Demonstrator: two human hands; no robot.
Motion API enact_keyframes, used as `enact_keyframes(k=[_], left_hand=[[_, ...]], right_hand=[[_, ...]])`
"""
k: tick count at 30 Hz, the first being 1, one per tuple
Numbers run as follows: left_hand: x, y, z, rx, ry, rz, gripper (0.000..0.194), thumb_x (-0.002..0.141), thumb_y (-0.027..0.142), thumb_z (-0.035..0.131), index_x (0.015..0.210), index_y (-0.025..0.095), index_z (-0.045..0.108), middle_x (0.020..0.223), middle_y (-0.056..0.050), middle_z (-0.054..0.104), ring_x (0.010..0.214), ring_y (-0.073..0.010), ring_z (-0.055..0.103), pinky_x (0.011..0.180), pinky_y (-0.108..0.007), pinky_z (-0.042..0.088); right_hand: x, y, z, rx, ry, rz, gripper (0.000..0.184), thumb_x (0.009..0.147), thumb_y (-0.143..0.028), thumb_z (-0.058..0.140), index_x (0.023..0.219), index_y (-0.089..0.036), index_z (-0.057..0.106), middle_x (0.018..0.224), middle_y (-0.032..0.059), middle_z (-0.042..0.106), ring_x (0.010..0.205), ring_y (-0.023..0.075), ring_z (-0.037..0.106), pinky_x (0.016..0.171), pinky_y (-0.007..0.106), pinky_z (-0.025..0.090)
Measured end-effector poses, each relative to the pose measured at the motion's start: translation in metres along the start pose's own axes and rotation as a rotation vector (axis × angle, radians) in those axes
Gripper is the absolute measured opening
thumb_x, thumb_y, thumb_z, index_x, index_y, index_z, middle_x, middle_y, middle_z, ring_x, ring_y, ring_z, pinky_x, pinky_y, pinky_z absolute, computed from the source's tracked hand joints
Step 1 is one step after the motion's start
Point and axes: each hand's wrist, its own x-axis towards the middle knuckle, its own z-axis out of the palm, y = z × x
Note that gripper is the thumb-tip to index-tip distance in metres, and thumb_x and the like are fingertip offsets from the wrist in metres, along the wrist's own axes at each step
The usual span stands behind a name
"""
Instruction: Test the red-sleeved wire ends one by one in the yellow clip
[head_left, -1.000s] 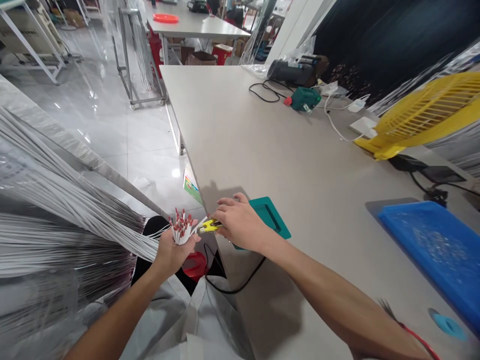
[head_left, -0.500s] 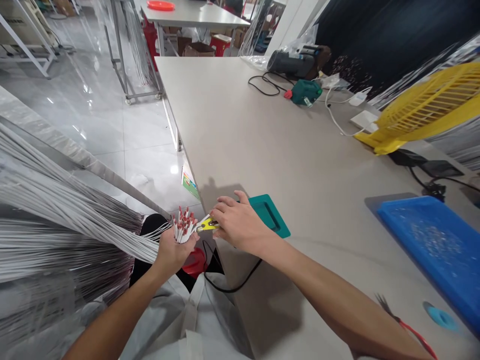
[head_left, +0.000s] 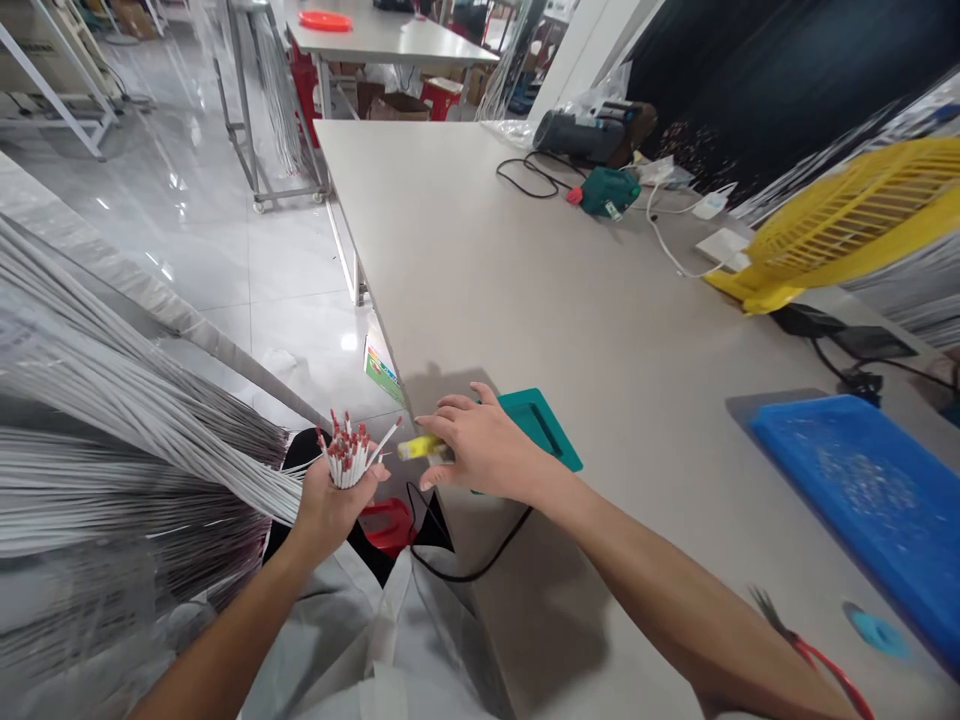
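Note:
My left hand is closed round a bundle of thin white wires with dark red tips, which point up and fan out. One wire leans out to the right of the others. My right hand hovers at the table edge with thumb and fingers apart. Between them shows a blurred yellow tool head, close to the leaning wire but apart from it. Under and behind this hand lies a teal base; the hand hides how it joins the yellow part.
Long white wires hang over a rail on the left. On the table are a blue tray with small scraps, a yellow fan, a green device and cables. A black cable loops below the edge.
My left hand has drawn the wire bundle left, away from the yellow tool head. The right hand's fingers have spread slightly, and the yellow part is now blurred.

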Motion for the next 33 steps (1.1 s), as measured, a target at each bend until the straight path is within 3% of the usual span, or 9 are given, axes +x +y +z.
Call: enact_keyframes(k=[2,6,10,15,21,24,27,30,33], left_hand=[[-0.004,0.006,-0.006,-0.048,-0.035,-0.009,0.016,0.065,0.025,0.069,0.075,0.014,0.063,0.06,-0.001,0.065,0.044,-0.0101,0.051,0.046,-0.023,0.04],[-0.011,0.014,-0.015,-0.205,-0.085,-0.054,0.019,0.064,0.027,0.072,0.074,0.013,0.063,0.06,-0.002,0.065,0.043,-0.009,0.049,0.044,-0.023,0.038],[-0.016,0.014,-0.018,-0.282,-0.155,-0.054,0.018,0.065,0.026,0.072,0.073,0.013,0.062,0.051,0.001,0.059,0.042,-0.0088,0.048,0.043,-0.023,0.036],[-0.022,0.016,-0.017,-0.309,-0.238,-0.033,0.017,0.066,0.027,0.07,0.07,0.013,0.061,0.053,0.001,0.059,0.041,-0.0084,0.048,0.042,-0.022,0.035],[-0.025,0.015,-0.015,-0.198,-0.269,-0.019,0.015,0.069,0.026,0.067,0.064,0.013,0.06,0.053,0.001,0.058,0.043,-0.0079,0.046,0.042,-0.021,0.035],[-0.022,0.01,-0.015,-0.136,-0.241,-0.032,0.013,0.07,0.026,0.066,0.069,0.013,0.062,0.054,0.0,0.058,0.045,-0.0084,0.047,0.044,-0.021,0.036],[-0.02,0.007,-0.017,-0.062,-0.201,-0.045,0.015,0.07,0.027,0.066,0.074,0.013,0.063,0.051,0.002,0.055,0.046,-0.0091,0.047,0.045,-0.021,0.037],[-0.018,0.01,-0.016,-0.021,-0.131,-0.026,0.018,0.071,0.029,0.066,0.08,0.013,0.063,0.051,0.004,0.052,0.047,-0.0094,0.048,0.046,-0.021,0.038],[-0.016,0.014,-0.015,-0.03,-0.068,0.0,0.017,0.069,0.027,0.068,0.077,0.015,0.059,0.052,0.005,0.051,0.047,-0.0087,0.047,0.047,-0.021,0.038]], right_hand=[[-0.003,-0.006,0.0,0.097,0.154,-0.017,0.048,0.076,-0.053,0.059,0.107,-0.015,0.06,0.094,0.0103,0.067,0.094,0.0235,0.058,0.091,0.046,0.032],[-0.01,-0.033,0.01,0.417,0.504,-0.012,0.019,0.086,-0.023,0.051,0.1,-0.017,0.062,0.092,0.009,0.066,0.085,0.0171,0.06,0.075,0.032,0.047],[-0.01,-0.058,0.029,0.82,0.519,0.004,0.02,0.083,-0.02,0.054,0.1,-0.02,0.063,0.088,0.0072,0.066,0.078,0.0148,0.061,0.067,0.027,0.052],[-0.002,-0.068,0.044,1.135,0.619,0.034,0.013,0.08,-0.031,0.061,0.085,-0.023,0.07,0.077,0.0048,0.069,0.073,0.0154,0.059,0.067,0.029,0.052],[-0.002,-0.077,0.058,1.509,0.522,0.25,0.023,0.074,-0.039,0.065,0.065,-0.018,0.066,0.064,0.0015,0.059,0.051,0.011,0.051,0.047,0.025,0.047],[-0.004,-0.075,0.061,1.526,0.553,0.294,0.018,0.076,-0.036,0.064,0.074,-0.018,0.068,0.072,0.0024,0.06,0.051,0.0086,0.048,0.046,0.023,0.045],[-0.006,-0.065,0.058,1.486,0.699,0.293,0.019,0.081,-0.035,0.059,0.091,-0.022,0.068,0.092,0.0056,0.061,0.054,0.0077,0.047,0.047,0.024,0.044],[-0.008,-0.057,0.051,1.408,0.819,0.306,0.017,0.085,-0.03,0.053,0.09,-0.022,0.068,0.091,0.0054,0.062,0.054,0.0078,0.047,0.049,0.024,0.044],[-0.009,-0.059,0.046,1.263,0.788,0.28,0.015,0.084,-0.025,0.055,0.09,-0.022,0.068,0.087,0.0049,0.063,0.064,0.0118,0.055,0.06,0.028,0.048]])
